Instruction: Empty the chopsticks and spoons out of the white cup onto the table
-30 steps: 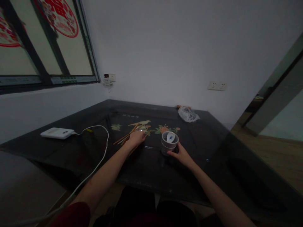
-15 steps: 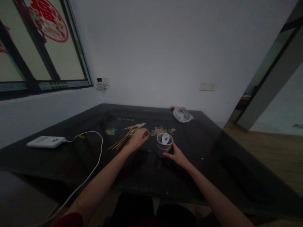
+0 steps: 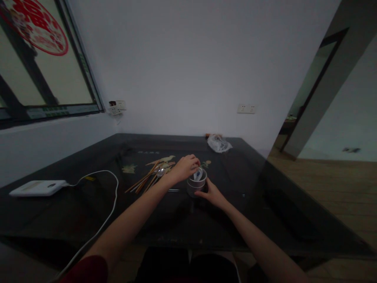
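While the left hand [image 3: 185,167] hangs over the white bowl [image 3: 194,184] at mid-frame, its fingers are bunched at the top of the spoon [image 3: 198,174] standing in that bowl; whether they pinch it cannot be told; the right hand [image 3: 211,193], just right of the bowl, clasps its near wall with thumb and fingers; left of them chopsticks [image 3: 143,181] lie fanned on the dark table [image 3: 250,188]; farther left a white cable [image 3: 110,204] runs to a white box [image 3: 37,187]; a plastic bag [image 3: 218,144] sits at the table's far edge.
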Motion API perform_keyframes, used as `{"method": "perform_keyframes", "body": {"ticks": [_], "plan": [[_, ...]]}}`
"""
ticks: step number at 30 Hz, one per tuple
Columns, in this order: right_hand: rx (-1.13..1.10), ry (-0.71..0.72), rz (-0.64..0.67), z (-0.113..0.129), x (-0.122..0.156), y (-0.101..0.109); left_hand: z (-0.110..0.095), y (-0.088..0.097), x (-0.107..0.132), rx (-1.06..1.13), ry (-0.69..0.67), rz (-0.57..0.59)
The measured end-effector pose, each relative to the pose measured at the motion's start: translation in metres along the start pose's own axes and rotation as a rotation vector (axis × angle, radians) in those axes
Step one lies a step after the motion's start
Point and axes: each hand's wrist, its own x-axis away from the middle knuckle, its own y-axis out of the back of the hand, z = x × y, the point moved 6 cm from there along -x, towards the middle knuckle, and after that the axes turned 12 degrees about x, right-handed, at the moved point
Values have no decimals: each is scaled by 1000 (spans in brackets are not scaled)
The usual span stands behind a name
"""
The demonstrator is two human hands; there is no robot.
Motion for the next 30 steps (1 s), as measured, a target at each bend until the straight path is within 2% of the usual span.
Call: {"method": "perform_keyframes", "body": {"ticks": [7, 20, 30], "plan": [[10, 2, 6, 2, 0, 0, 4, -7, -1, -41, 1, 24], [13, 6, 0, -1, 0, 0, -4, -7, 6, -103, -6, 63], [0, -16, 22, -9, -1, -2, -9, -1, 15, -195, 107, 57]]}}
